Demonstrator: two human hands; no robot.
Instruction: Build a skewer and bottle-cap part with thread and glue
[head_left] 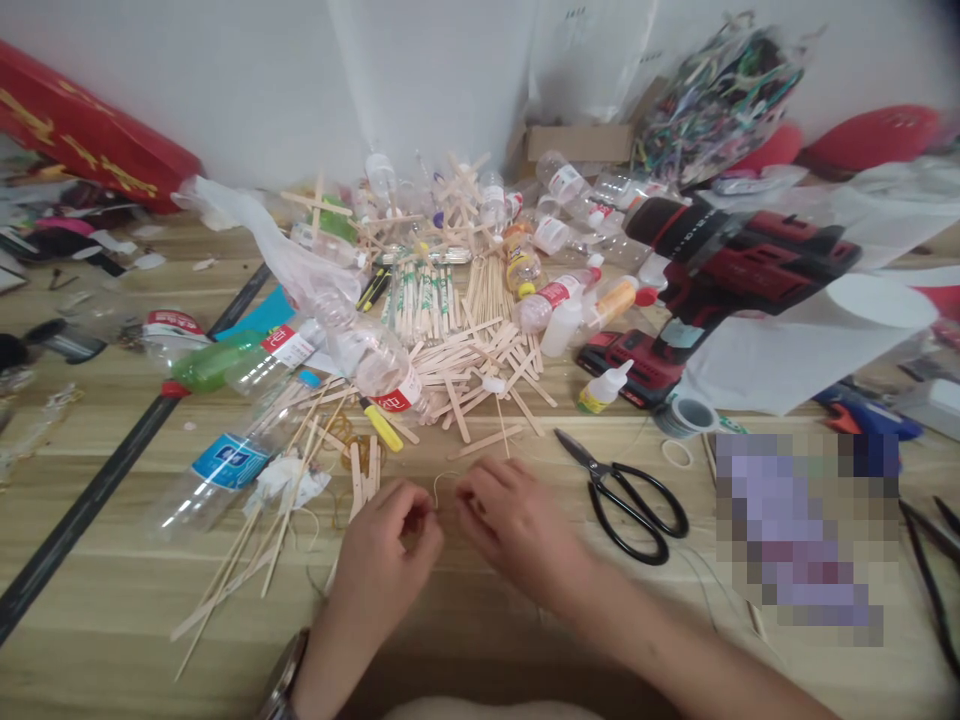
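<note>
Strand (436, 484), thin, pale and curved, pinched in left hand (390, 535); right hand (517, 512) curled nearby, grip unclear.

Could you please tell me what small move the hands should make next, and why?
Perhaps ease the left hand and right hand gently apart to straighten the thin strand, since it curves in the gap between them and both hands are curled, though whether they hold it is unclear.

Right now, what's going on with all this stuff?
A person's left hand and right hand are curled close together, with what looks like thin string between them; the grip is hard to see. Sticks lie heaped beyond. The scissors lie untouched to the right, and the drill stands farther back.
</note>
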